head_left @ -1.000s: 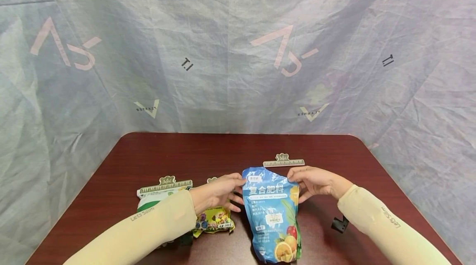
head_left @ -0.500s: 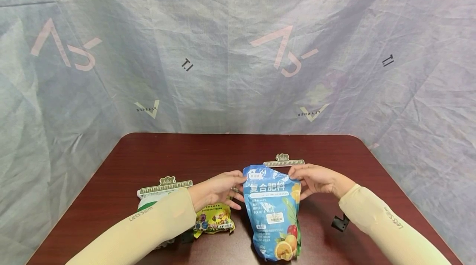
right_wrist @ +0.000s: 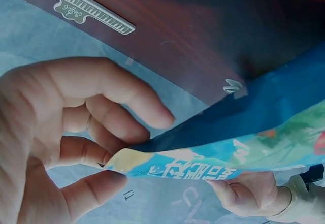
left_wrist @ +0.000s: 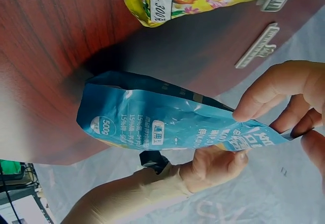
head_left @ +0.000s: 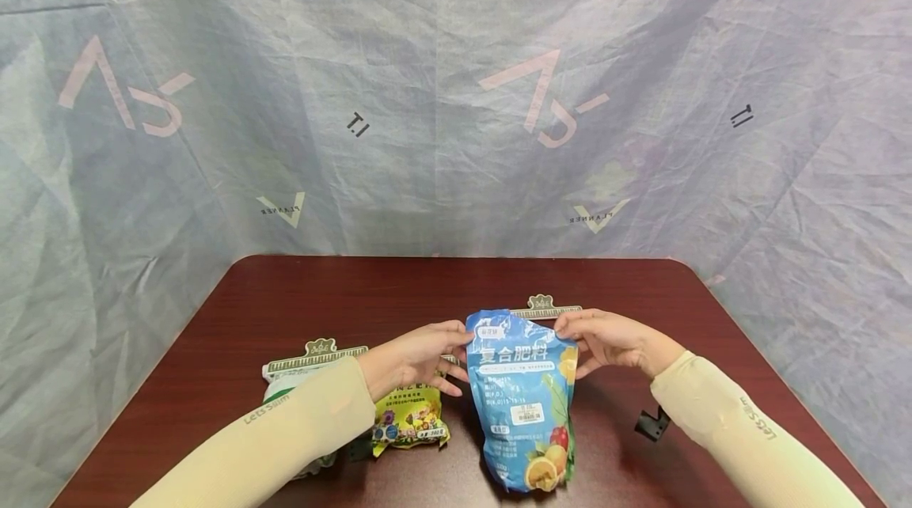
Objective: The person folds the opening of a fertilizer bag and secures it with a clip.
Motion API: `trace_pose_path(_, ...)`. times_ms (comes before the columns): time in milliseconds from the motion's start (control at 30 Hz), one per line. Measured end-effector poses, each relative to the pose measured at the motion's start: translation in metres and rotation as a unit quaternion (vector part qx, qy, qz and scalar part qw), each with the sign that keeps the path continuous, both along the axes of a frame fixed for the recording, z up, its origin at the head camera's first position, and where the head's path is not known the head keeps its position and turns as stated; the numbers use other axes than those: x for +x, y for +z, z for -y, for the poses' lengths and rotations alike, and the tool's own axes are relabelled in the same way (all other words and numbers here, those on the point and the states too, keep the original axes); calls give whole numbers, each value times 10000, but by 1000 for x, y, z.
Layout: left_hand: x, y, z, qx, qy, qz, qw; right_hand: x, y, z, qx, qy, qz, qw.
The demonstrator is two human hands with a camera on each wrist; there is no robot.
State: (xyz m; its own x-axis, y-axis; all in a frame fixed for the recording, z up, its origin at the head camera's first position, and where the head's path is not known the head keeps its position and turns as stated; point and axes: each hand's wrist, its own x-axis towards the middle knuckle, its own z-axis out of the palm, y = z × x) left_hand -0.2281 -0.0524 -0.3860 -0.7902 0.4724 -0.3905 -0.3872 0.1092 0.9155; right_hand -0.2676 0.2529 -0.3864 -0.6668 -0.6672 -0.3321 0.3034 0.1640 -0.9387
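Observation:
A blue fertilizer bag (head_left: 523,413) with fruit pictures hangs upright between both hands in the head view. My left hand (head_left: 420,362) pinches its upper left edge between thumb and fingers. The upper right corner is pinched by my right hand (head_left: 614,342). In the left wrist view the blue bag (left_wrist: 167,117) shows side-on, apart from the table, with its shadow beneath. The right wrist view shows the right hand's fingers (right_wrist: 96,94) curled at the bag's corner. Behind the bag lies a long decorative clip (head_left: 545,309), partly covered by the bag's top edge.
Left of the blue bag lies a yellow flower-printed bag (head_left: 413,417), partly behind the left hand. A white and green bag (head_left: 280,388) bears a similar clip (head_left: 317,358) along its top; the left sleeve covers much of it. Hanging cloth (head_left: 435,96) surrounds the dark red table (head_left: 399,286).
Both hands have raised the blue bag slightly, up in the head view. Its top edge now covers part of the loose clip behind. The other bags stay put.

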Motion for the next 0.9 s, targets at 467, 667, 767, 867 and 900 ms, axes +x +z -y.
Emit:
trace_pose_path(467, -4, 10, 4, 34, -90, -77, 9999, 0, 11, 1, 7, 21, -264, 9996)
trace_pose_path(667, -7, 14, 3, 7, 7, -140, 9999, -2, 16, 1, -36, 23, -343, 9994)
trace_pose_path(767, -9, 15, 3, 28, 15, -150, 9999, -1, 18, 1, -27, -10, -367, 9993)
trace_pose_path(867, -10, 16, 2, 50, 7, -149, 9999, -1, 20, 1, -28, -37, -409, 9992)
trace_pose_path(900, -10, 17, 2, 57, 10, -159, 9999, -1, 20, 1, -46, -28, -426, 9991)
